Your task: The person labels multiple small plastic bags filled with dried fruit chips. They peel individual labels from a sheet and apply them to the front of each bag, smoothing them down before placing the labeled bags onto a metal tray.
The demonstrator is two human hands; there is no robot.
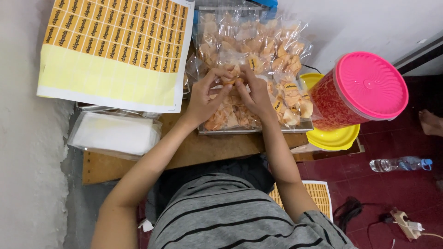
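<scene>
Left hand (203,99) and right hand (254,94) pinching a small orange sticker (238,81) over clear chip bags (251,50) at twelve o'clock. Orange-and-yellow sticker sheet (115,50) at ten. Pink-lidded clear tub (357,90) at two. Flat white packet (115,133) on wooden counter (207,150) at nine.

Two hands, left (203,99) and right (256,94), over one tray (251,131). Clear chip bags (258,46) heaped there, too many and too overlapped to count. Two label sheets: a large one (115,50) partly peeled, a smaller one (318,196) by the lap. One stack of empty bags (115,133). One jar (355,92) with a pink lid, one yellow lid (334,138) beneath. One water bottle (399,163), one power strip (406,223), one bare foot (431,122) on the floor.
</scene>
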